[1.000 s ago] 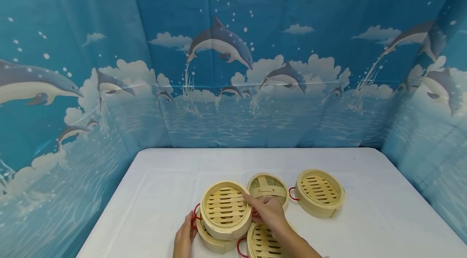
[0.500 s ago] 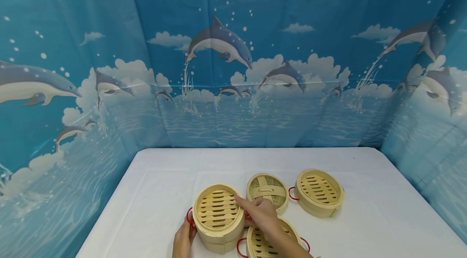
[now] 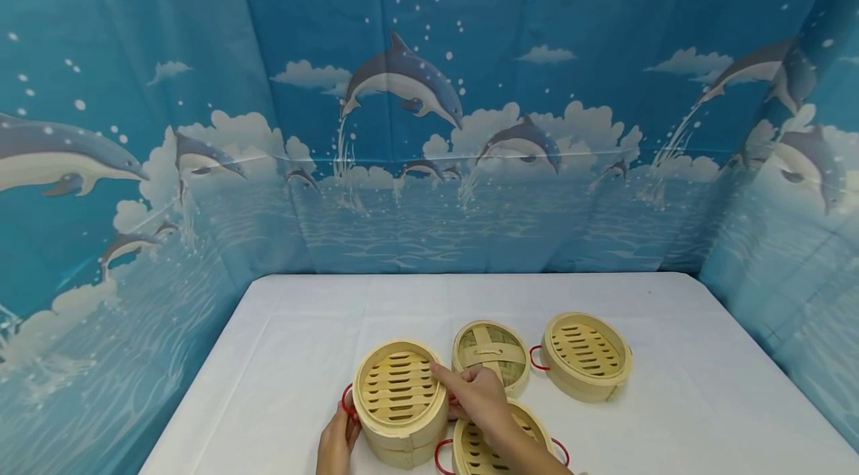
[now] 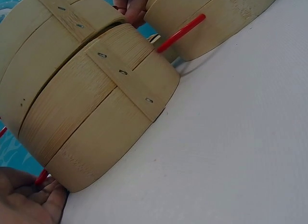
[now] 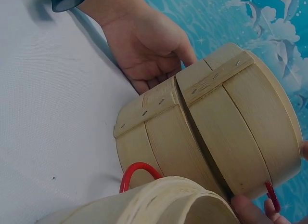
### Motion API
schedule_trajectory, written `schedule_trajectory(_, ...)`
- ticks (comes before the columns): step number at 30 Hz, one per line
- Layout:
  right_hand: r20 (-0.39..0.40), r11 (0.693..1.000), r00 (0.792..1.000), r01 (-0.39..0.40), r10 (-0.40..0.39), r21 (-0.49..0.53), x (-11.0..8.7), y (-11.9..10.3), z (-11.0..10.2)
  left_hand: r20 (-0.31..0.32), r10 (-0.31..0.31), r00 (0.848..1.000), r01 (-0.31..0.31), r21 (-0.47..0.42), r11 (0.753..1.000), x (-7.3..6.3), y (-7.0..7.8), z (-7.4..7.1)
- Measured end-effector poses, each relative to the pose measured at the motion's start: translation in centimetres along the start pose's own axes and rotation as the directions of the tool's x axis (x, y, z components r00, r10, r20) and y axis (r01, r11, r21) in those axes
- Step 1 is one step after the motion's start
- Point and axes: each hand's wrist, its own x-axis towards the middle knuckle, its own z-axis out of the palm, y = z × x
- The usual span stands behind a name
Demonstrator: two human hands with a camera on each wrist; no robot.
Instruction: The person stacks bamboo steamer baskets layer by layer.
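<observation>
In the head view, the upper steamer [image 3: 399, 385] sits on top of the lower steamer [image 3: 401, 455], the pair near the lower middle of the white tabletop [image 3: 295, 363]. From that stack, the left hand [image 3: 338, 434] is at 8 o'clock, fingers pointing up along the wall beside a red loop [image 3: 347, 401], its forearm rising from the near edge. The right hand [image 3: 479, 393] is at 3 o'clock, pinching the upper steamer, thumb over the rim and other fingers lower on the wall; its forearm comes in from 5 o'clock, crossing above the front steamer [image 3: 463, 453], which lies at 4 o'clock. At 2 o'clock lie a woven lid [image 3: 506, 367] and, farther out, another steamer [image 3: 587, 356]. In the left wrist view, the left hand is at 7 o'clock of the stack, its fingers bent at the base of the lower steamer; whether they grip or merely rest there I cannot tell. The right hand shows partly at 1 o'clock, near the seam. In the right wrist view, a dark, narrow gap separates the two walls; the left hand is at 11 o'clock, palm showing, and fingers of the right hand touch the stack at 5 o'clock.
</observation>
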Motion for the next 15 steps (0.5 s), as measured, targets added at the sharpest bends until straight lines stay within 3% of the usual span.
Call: schedule_trajectory(15, 0.013, 0.999, 1.0, -0.009, 0.009, -0.036, -0.21, -0.3, -0.02, -0.016, -0.021, 1.0, 0.021, -0.003, 1.0, -0.06, 0.16, -0.07)
